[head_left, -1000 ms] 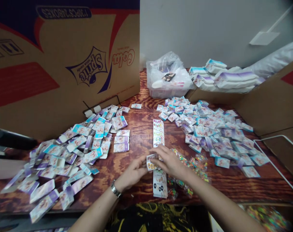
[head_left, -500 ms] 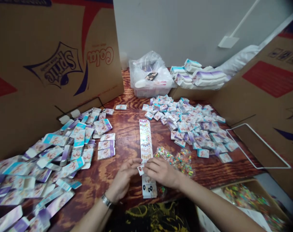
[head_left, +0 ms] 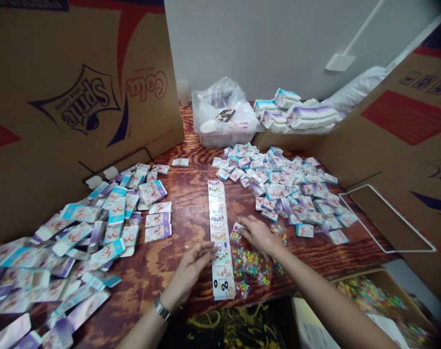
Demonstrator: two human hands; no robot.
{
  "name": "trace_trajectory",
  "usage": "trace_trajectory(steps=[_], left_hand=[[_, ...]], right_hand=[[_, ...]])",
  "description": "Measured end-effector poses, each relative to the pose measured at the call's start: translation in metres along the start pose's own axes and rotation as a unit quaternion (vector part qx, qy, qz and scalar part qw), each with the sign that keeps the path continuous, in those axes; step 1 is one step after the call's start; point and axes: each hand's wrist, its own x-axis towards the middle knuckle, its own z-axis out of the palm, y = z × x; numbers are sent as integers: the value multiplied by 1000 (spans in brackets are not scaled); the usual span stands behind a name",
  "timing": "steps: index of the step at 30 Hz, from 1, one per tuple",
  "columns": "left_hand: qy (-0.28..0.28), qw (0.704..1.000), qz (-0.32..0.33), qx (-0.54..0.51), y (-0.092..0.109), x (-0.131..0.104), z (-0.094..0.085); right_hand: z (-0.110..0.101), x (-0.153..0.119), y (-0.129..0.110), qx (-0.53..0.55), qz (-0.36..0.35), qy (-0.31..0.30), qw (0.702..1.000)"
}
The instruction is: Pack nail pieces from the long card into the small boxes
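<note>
A stack of long white printed strips [head_left: 220, 218], with rows of coloured ovals, lies lengthwise in front of me. My left hand [head_left: 191, 266] is at the stack's left edge, fingers stretched and slightly apart, holding nothing. To the right of the stack, my right hand [head_left: 258, 235] pinches a small folded printed strip [head_left: 236, 227]. That strip is over a small clear bag of coloured pieces, and I cannot tell whether the fingers grip the bag too. More bags of bright coloured pieces [head_left: 254, 264] lie below my right hand.
Small flat boxes [head_left: 114, 211] pile up on the left, and small boxes [head_left: 289, 182] heap on the right. A plastic tub [head_left: 225, 138] and white packs [head_left: 311, 116] stand behind. Cardboard cartons [head_left: 78, 63] wall both sides. An open carton [head_left: 398, 286] of coloured bags sits low right.
My right hand has moved right, off the stack to the small bags, taking the small folded strip with it. My left hand has let go and stays at the stack's left edge.
</note>
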Motion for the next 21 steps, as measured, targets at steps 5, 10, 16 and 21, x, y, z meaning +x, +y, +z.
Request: trace_trajectory(steps=[5, 10, 16, 21], left_hand=[[47, 988, 90, 113, 1, 2, -15], [247, 808, 269, 462, 15, 12, -70], [245, 634, 249, 690, -2, 9, -111], [192, 664, 224, 687, -27, -2, -103]], right_hand=[[-12, -11, 1, 64, -11, 49, 997], [-23, -13, 3, 196, 14, 74, 978], [-26, -14, -28, 180, -33, 56, 982], [-30, -9, -62, 169, -108, 69, 977]])
